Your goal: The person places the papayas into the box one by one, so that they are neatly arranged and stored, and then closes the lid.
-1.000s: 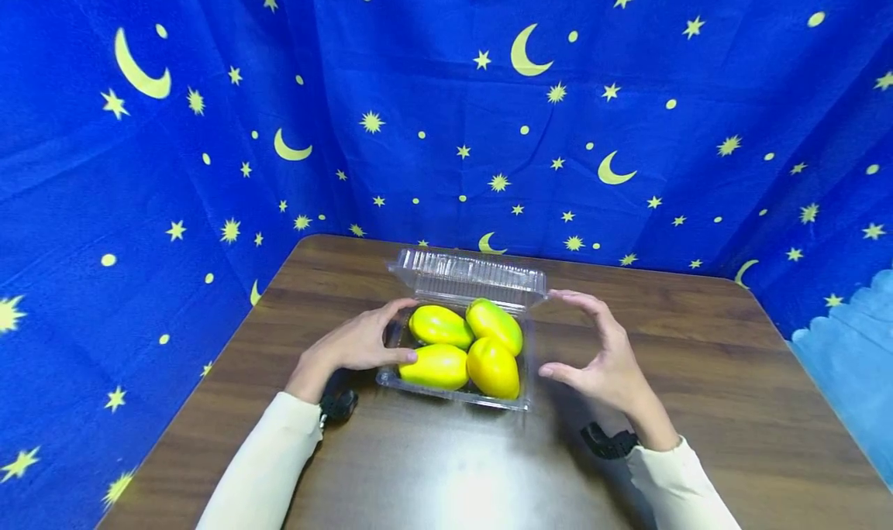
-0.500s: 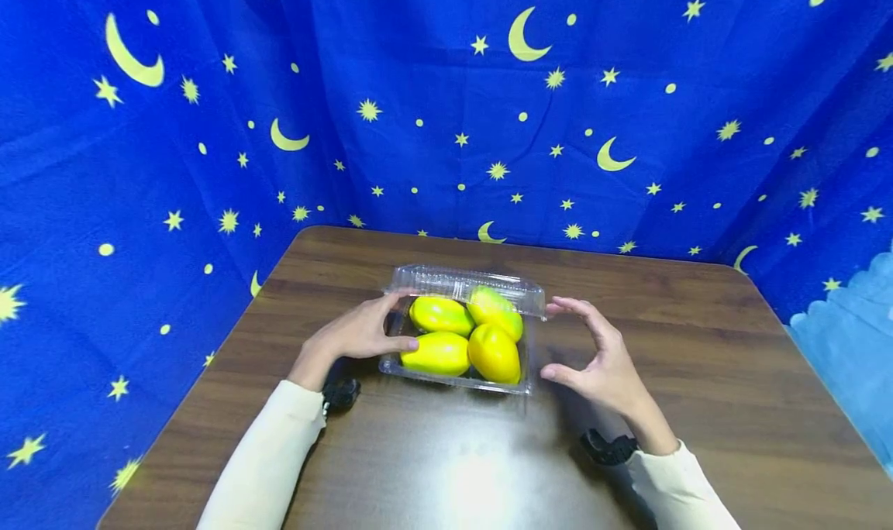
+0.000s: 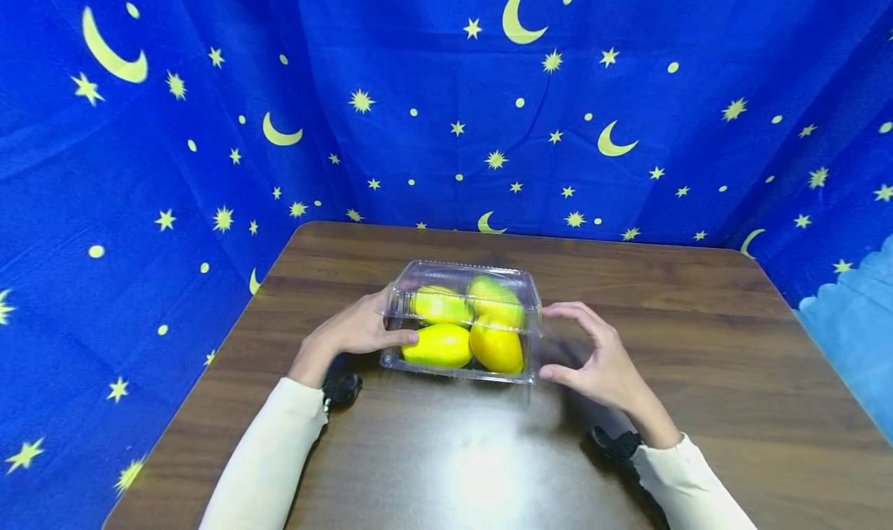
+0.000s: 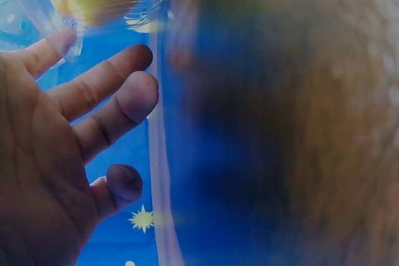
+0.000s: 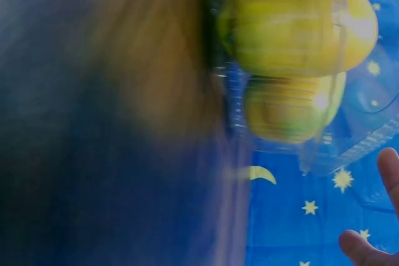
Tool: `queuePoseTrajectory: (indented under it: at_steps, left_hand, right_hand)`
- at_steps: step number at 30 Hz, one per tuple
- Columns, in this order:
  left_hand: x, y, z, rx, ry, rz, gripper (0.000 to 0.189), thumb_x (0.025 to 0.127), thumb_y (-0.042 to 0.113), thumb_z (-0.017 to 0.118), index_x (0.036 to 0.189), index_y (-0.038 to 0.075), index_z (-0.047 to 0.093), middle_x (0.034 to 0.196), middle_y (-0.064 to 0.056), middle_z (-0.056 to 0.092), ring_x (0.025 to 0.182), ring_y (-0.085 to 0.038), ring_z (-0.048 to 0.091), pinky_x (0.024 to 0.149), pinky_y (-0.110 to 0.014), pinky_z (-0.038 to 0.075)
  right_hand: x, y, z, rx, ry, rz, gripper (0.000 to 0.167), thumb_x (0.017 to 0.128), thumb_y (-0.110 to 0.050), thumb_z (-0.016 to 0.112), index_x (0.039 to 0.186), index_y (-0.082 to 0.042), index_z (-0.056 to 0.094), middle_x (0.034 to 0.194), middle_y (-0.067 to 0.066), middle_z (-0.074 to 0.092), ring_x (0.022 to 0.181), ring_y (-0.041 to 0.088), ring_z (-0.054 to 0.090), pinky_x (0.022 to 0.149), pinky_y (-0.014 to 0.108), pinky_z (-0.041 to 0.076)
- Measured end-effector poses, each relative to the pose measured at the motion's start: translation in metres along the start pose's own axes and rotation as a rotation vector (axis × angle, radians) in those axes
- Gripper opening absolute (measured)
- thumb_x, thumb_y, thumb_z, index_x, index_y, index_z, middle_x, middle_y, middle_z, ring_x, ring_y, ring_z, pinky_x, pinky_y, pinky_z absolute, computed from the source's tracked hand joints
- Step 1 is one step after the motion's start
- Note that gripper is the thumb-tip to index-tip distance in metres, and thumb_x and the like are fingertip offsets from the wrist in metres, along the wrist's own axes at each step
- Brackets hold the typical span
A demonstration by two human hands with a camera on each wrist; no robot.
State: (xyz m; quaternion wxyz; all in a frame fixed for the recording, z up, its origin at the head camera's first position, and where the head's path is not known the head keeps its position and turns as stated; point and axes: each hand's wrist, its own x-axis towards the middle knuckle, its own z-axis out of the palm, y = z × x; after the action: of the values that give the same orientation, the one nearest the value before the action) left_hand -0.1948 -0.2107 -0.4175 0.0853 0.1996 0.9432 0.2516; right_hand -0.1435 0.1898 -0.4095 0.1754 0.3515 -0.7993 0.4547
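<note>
A clear plastic clamshell box [image 3: 453,373] sits on the table, holding several yellow-green mangoes [image 3: 438,346]. Its ribbed lid [image 3: 456,270] is tilted forward over the back mangoes, its front edge still above the base. My left hand [image 3: 352,327] is at the left side, thumb by the front left mango, index finger partly behind the lid's plastic. In the left wrist view that hand's fingers [image 4: 93,95] are spread and loosely bent, one against the clear edge. My right hand [image 3: 603,359] stands at the right side, thumb and fingers apart, fingertips close to the lid and base edges.
The brown wooden table [image 3: 446,452] reaches back to a blue curtain [image 3: 418,73] with yellow moons and stars. A light blue scalloped cloth [image 3: 854,328] hangs at the right. Black wrist straps [image 3: 342,390] are on both wrists.
The lid has swung forward and down from its raised position behind the box and now covers the back mangoes. Both hands have stayed beside the box; the right fingertips are slightly closer to it.
</note>
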Motion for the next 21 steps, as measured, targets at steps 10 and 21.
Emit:
queuePoseTrajectory:
  at_steps: [10,21]
  left_hand:
    - [0.006,-0.003,-0.001,-0.054,-0.009,0.053,0.097,0.078,0.075,0.068,0.156,0.042,0.022,0.158,-0.008,0.041,0.138,-0.035,0.049,0.11,-0.059,0.039]
    - [0.001,-0.002,-0.009,-0.135,-0.06,0.06,0.094,0.083,0.064,0.071,0.158,0.038,0.02,0.158,-0.013,0.041,0.135,-0.038,0.05,0.107,-0.061,0.04]
  right_hand:
    - [-0.007,0.011,0.003,0.031,-0.003,0.056,0.046,0.079,-0.012,0.078,0.123,-0.009,0.066,0.133,0.009,0.063,0.127,0.013,0.055,0.11,0.019,0.035]
    - [-0.006,0.014,0.009,-0.028,0.002,0.153,0.035,0.091,-0.009,0.066,0.126,-0.017,0.067,0.13,0.005,0.063,0.123,0.013,0.055,0.107,0.019,0.035]
